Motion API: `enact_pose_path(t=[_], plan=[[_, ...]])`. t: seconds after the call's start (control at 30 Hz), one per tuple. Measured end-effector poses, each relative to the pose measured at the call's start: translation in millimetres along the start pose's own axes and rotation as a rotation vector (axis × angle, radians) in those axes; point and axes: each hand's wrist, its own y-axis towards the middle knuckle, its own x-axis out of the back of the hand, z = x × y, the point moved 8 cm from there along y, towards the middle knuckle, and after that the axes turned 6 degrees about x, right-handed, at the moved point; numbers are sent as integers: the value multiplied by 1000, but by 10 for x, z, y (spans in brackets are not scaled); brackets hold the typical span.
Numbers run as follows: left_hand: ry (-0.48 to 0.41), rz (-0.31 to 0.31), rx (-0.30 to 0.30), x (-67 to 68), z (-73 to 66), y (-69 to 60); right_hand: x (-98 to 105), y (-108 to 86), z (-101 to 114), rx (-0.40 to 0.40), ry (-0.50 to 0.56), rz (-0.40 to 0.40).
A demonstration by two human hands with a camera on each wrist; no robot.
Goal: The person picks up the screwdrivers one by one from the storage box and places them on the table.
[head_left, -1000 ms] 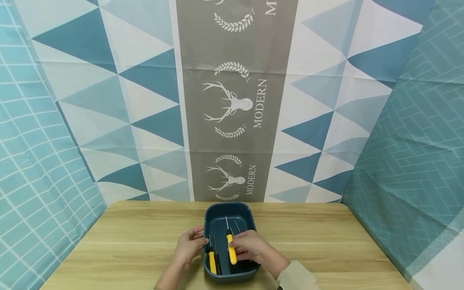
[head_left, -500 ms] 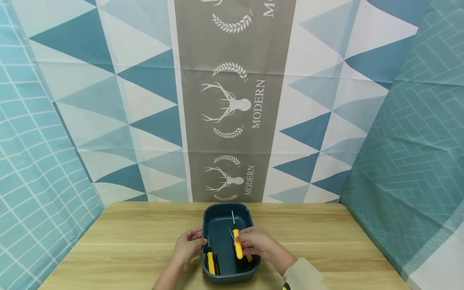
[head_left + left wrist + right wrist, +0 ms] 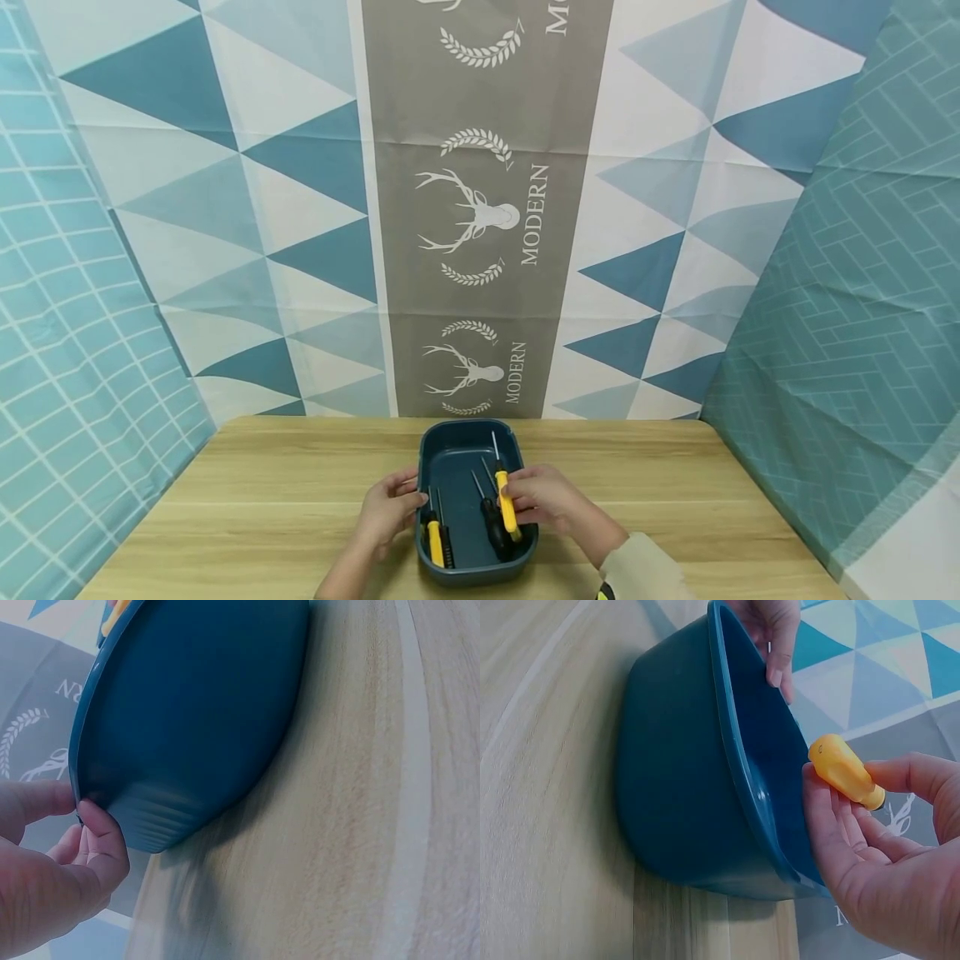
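Note:
My right hand (image 3: 547, 500) pinches a yellow-handled screwdriver (image 3: 506, 502) between thumb and fingers, over the right side of a dark blue bin (image 3: 477, 576). The screwdriver's shaft points away toward the wall. In the right wrist view its yellow handle (image 3: 844, 766) shows end-on above the rim. My left hand (image 3: 388, 514) grips the bin's left rim, thumb on one side and fingers on the other, as the left wrist view shows. Inside lie a black-handled screwdriver (image 3: 496, 529) at right and, at left, another yellow-handled screwdriver (image 3: 436, 542) beside a slim black-handled tool (image 3: 447, 547). Another shaft near my right fingers is partly hidden.
The bin stands on a wooden table (image 3: 300, 500), near the middle of its width. Behind the table's far edge hangs a patterned cloth (image 3: 480, 292), with teal-patterned cloths at both sides. A sleeve (image 3: 643, 571) covers my right forearm.
My right hand has carried the yellow-handled screwdriver from the bin's middle to its right side. The black-handled screwdriver's handle has come into view. The left hand stays on the rim.

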Motion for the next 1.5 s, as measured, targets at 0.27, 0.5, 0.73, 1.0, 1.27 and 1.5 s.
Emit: enact_pose_path(t=[0.27, 0.5, 0.73, 1.0, 1.27, 1.5], plan=[[-6, 0, 6, -8, -32, -11, 97, -29, 9, -13, -25, -21], [3, 4, 7, -5, -20, -4, 159, -53, 15, 8, -13, -2], [2, -6, 11, 9, 6, 10, 233, -74, -2, 29, 9, 0], [-3, -10, 23, 7, 16, 28, 330, -81, -32, 31, -1, -17], [-5, -9, 16, 13, 2, 5, 409, -109, -51, 50, 8, -23], [-5, -7, 21, 7, -6, -2, 510, -140, -104, 34, 2, -29]])
